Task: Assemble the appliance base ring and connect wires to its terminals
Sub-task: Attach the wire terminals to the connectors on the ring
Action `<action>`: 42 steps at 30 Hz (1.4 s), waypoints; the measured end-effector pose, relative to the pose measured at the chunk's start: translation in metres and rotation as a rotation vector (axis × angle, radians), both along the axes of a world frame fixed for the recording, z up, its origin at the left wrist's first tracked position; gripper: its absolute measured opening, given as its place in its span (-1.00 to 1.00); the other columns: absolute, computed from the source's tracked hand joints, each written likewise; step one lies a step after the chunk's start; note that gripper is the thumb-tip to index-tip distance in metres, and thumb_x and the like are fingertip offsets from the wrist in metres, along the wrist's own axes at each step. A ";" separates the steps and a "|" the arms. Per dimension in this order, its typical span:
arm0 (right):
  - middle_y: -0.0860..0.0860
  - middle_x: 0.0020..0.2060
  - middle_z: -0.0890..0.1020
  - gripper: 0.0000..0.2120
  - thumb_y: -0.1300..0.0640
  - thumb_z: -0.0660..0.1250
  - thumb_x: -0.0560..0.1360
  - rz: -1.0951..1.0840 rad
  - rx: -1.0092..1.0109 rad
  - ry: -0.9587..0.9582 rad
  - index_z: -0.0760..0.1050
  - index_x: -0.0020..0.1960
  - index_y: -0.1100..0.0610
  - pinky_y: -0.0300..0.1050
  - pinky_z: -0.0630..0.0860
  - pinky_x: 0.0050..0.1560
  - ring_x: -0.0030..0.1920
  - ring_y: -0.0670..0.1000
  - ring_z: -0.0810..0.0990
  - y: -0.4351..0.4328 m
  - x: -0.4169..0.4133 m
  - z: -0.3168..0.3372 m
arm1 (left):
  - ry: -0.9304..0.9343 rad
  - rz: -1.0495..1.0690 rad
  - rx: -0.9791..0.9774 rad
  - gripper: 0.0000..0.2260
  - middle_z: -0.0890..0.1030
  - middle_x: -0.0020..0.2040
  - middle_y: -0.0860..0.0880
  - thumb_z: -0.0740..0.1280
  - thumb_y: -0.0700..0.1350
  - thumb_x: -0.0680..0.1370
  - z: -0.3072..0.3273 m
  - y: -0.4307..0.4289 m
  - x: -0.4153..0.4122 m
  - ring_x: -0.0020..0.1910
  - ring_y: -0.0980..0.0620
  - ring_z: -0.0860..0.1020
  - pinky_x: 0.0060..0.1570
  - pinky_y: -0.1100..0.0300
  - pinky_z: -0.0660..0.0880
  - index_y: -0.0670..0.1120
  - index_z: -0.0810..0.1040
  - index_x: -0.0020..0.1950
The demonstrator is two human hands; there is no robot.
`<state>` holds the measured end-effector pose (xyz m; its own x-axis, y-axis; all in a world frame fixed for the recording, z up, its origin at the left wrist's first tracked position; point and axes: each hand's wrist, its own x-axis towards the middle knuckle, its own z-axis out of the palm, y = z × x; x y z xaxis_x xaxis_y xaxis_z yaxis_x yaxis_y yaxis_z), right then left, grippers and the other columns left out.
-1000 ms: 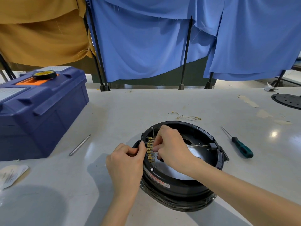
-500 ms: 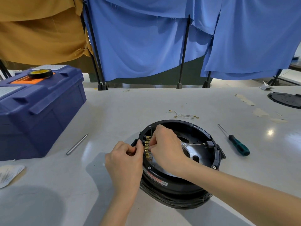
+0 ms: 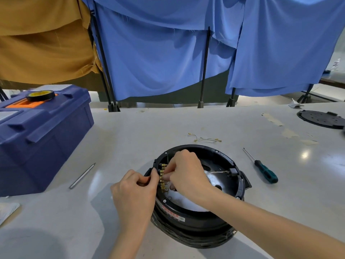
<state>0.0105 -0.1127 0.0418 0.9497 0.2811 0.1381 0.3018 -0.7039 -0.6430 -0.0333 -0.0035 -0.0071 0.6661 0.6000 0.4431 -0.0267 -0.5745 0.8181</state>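
Note:
A black round appliance base ring [image 3: 214,219] lies on the white table, open side up. A column of brass terminals [image 3: 162,177] runs down its inner left wall. My left hand [image 3: 136,191] grips the ring's left outer edge beside the terminals, fingers curled. My right hand [image 3: 188,174] reaches inside the ring and pinches something small at the terminals; what it pinches is hidden by the fingers. A thin white wire [image 3: 218,172] crosses the inside toward a black connector on the right wall.
A blue toolbox [image 3: 41,139] with a tape roll [image 3: 40,95] on top stands at left. A metal rod [image 3: 82,176] lies near it. Loose wires [image 3: 205,138] lie behind the ring, a green-handled screwdriver [image 3: 265,171] to its right, a black disc [image 3: 321,119] far right.
The view has shifted slightly. Both hands stay at the terminal strip; my right hand's fingers have moved a little lower along the terminals.

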 end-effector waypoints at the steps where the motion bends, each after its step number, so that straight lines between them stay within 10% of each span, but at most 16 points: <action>1: 0.00 -0.46 0.58 -0.97 0.23 0.45 0.44 -0.005 0.041 -0.007 0.66 -0.18 0.15 -0.01 0.63 -0.12 -0.27 0.09 0.67 -0.004 0.002 0.001 | 0.013 0.002 0.013 -0.62 0.46 -0.49 0.03 0.51 -0.08 0.38 0.000 0.002 0.001 -0.42 -0.12 0.47 -0.21 -0.08 0.47 -0.08 0.44 -0.56; 11: 0.03 -0.48 0.64 -0.85 0.27 0.48 0.41 -0.235 0.344 -0.098 0.61 -0.31 0.12 -0.12 0.61 -0.30 -0.50 -0.01 0.64 -0.085 0.075 0.011 | 0.123 -0.104 0.189 -0.77 0.55 -0.29 0.09 0.39 0.06 0.49 0.023 0.004 0.039 -0.27 0.10 0.54 0.00 0.01 0.48 0.04 0.55 -0.34; 16: 0.07 -0.29 0.69 -0.88 0.31 0.41 0.44 -0.309 0.291 -0.018 0.64 -0.20 0.14 -0.13 0.52 -0.18 -0.24 0.03 0.64 -0.131 0.127 -0.010 | 0.200 -0.349 -0.037 -0.89 0.66 -0.09 0.18 0.40 -0.08 0.52 0.022 0.004 0.056 -0.06 0.22 0.60 0.11 0.08 0.53 0.05 0.69 0.00; 25: 0.13 0.19 0.47 -0.77 0.22 0.32 0.53 -0.294 -0.186 -0.026 0.59 0.17 0.08 -0.04 0.35 0.24 0.23 0.21 0.36 -0.128 0.190 -0.055 | 0.171 -0.398 -0.274 -0.82 0.71 -0.18 0.13 0.46 -0.18 0.46 0.006 0.010 0.062 -0.11 0.17 0.66 -0.06 0.31 0.48 0.13 0.71 -0.12; 36: 0.13 -0.01 0.54 -0.84 0.32 0.23 0.51 -0.322 -0.222 -0.106 0.59 -0.07 0.22 -0.11 0.34 0.04 0.13 0.18 0.34 -0.114 0.205 -0.070 | 0.152 -0.431 -0.285 -0.80 0.70 -0.15 0.18 0.45 -0.19 0.47 0.005 0.010 0.061 -0.08 0.26 0.64 0.00 0.30 0.45 0.13 0.71 -0.10; 42: 0.02 -0.21 0.54 -0.82 0.32 0.33 0.53 -0.312 0.158 -0.022 0.52 -0.22 0.13 -0.20 0.33 -0.16 -0.04 0.08 0.48 -0.120 0.195 -0.051 | 0.145 -0.420 -0.258 -0.78 0.70 -0.15 0.20 0.45 -0.18 0.47 0.005 0.010 0.061 -0.08 0.25 0.64 0.03 0.24 0.49 0.18 0.71 -0.13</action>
<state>0.2057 -0.2332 -0.0096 0.9829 -0.0485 0.1777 0.1026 -0.6569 -0.7469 0.0273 0.0065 -0.0017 0.9167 0.3452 0.2013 -0.0879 -0.3172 0.9443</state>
